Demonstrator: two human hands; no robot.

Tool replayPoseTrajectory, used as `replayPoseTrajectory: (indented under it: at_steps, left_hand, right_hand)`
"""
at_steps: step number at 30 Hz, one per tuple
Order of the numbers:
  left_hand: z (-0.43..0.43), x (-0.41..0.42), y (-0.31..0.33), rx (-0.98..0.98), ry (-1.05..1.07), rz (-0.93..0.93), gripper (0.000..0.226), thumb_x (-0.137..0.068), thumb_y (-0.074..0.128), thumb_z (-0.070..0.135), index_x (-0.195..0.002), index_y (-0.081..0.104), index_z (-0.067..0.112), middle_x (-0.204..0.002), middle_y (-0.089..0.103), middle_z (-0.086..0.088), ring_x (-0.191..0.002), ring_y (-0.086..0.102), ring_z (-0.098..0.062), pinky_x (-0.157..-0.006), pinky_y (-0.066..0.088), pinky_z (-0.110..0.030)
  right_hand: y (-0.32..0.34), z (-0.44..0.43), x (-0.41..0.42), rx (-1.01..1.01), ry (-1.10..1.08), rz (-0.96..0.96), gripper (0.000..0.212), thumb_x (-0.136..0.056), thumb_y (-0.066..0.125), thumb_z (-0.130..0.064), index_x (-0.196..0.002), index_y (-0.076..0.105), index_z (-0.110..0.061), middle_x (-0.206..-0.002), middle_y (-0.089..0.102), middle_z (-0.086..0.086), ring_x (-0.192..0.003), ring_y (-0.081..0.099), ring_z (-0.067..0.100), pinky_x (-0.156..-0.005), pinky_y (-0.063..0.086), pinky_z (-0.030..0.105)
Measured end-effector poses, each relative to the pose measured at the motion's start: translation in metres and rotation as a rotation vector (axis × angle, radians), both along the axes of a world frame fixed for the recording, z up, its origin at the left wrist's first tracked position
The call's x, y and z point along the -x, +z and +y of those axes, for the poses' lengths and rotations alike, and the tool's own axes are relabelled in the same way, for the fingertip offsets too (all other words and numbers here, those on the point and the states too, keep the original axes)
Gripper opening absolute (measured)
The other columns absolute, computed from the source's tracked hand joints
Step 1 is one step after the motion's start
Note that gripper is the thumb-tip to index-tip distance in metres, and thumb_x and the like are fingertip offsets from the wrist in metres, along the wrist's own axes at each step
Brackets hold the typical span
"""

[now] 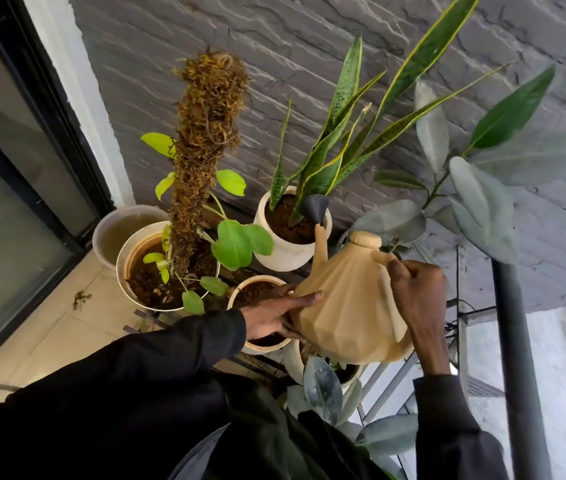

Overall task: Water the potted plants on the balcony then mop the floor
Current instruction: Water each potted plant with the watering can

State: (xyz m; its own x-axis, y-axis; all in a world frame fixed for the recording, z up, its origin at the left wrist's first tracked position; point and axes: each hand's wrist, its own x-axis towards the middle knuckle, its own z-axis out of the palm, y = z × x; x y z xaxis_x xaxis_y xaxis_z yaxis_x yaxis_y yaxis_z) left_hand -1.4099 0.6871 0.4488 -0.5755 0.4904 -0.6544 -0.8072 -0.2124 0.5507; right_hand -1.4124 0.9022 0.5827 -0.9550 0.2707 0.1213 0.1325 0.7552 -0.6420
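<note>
- The right hand (pixel 416 296) is curled round the handle of the tan, faceted watering can (pixel 347 306), gripping it from behind.
- The left hand (pixel 271 317) lies flat against the can's lower front side, fingers straight and spread, steadying the body.
- The can is held in the air and tipped forward, its lid on top.
- Its spout rises to a dark rose head (pixel 314 206), which sits just over the soil at the edge of the white pot (pixel 285 254).
- The snake plant (pixel 330 157) grows in that pot, its leaves fanning up to the right.
- A small cream pot (pixel 264 347) with soil lies directly under the left hand.
- Left of it stands a larger pot (pixel 122 258) holding a moss pole (pixel 202 150) and pale green leaves.
- A bucket (pixel 108 233) of water stands behind that pot, near the glass door (pixel 4 202).
- Grey-green rubber plant leaves (pixel 482 199) hang at the right, beside a dark pole (pixel 517 341).
- A grey stone wall (pixel 205 29) backs the pots, and a beige tiled floor (pixel 67 323) lies at the left.
</note>
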Motion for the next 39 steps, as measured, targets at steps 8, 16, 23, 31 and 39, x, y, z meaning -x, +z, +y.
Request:
replayPoseTrajectory:
  at_steps: [8, 16, 23, 31, 39]
  left_hand:
    - [-0.008, 0.007, 0.018, -0.145, 0.019, -0.134, 0.099, -0.060, 0.097, 0.043, -0.142, 0.050, 0.015, -0.143, 0.055, -0.015, -0.127, 0.054, -0.044, -0.081, 0.060, -0.058]
    - [-0.010, 0.020, 0.044, -0.242, 0.063, -0.158, 0.067, -0.076, 0.085, 0.040, -0.131, 0.057, 0.015, -0.134, 0.055, -0.017, -0.119, 0.058, -0.047, -0.094, 0.052, -0.070]
    - [-0.009, 0.028, 0.050, -0.273, 0.078, -0.175, 0.054, -0.080, 0.083, 0.041, -0.121, 0.059, 0.015, -0.130, 0.053, -0.017, -0.122, 0.055, -0.051, -0.099, 0.047, -0.072]
    - [-0.011, 0.031, 0.052, -0.287, 0.096, -0.186, 0.077, -0.068, 0.091, 0.041, -0.132, 0.056, 0.016, -0.137, 0.052, -0.018, -0.121, 0.055, -0.054, -0.094, 0.048, -0.076]
    - [-0.011, 0.030, 0.059, -0.282, 0.115, -0.191, 0.081, -0.063, 0.094, 0.040, -0.130, 0.057, 0.015, -0.136, 0.052, -0.019, -0.120, 0.054, -0.055, -0.091, 0.049, -0.076]
  right_hand:
    - [0.037, -0.027, 0.039, -0.198, 0.028, -0.038, 0.056, -0.096, 0.074, -0.024, -0.049, 0.043, -0.015, -0.046, 0.033, -0.006, -0.044, 0.031, 0.014, -0.048, 0.027, 0.028]
    - [0.061, -0.040, 0.075, -0.386, 0.037, -0.024, 0.045, -0.095, 0.075, -0.028, -0.068, 0.065, 0.006, -0.060, 0.060, 0.019, -0.055, 0.055, 0.035, -0.053, 0.041, 0.037]
    - [0.067, -0.041, 0.098, -0.437, 0.027, -0.050, 0.040, -0.094, 0.075, -0.037, -0.079, 0.069, 0.000, -0.071, 0.065, 0.015, -0.064, 0.062, 0.033, -0.055, 0.039, 0.030]
    - [0.074, -0.048, 0.103, -0.458, 0.025, -0.061, 0.038, -0.094, 0.075, -0.034, -0.076, 0.070, -0.001, -0.070, 0.066, 0.014, -0.064, 0.066, 0.036, -0.056, 0.045, 0.035]
    - [0.079, -0.051, 0.105, -0.445, 0.044, -0.062, 0.036, -0.095, 0.077, -0.034, -0.082, 0.071, -0.001, -0.071, 0.067, 0.014, -0.057, 0.057, 0.027, -0.050, 0.039, 0.029]
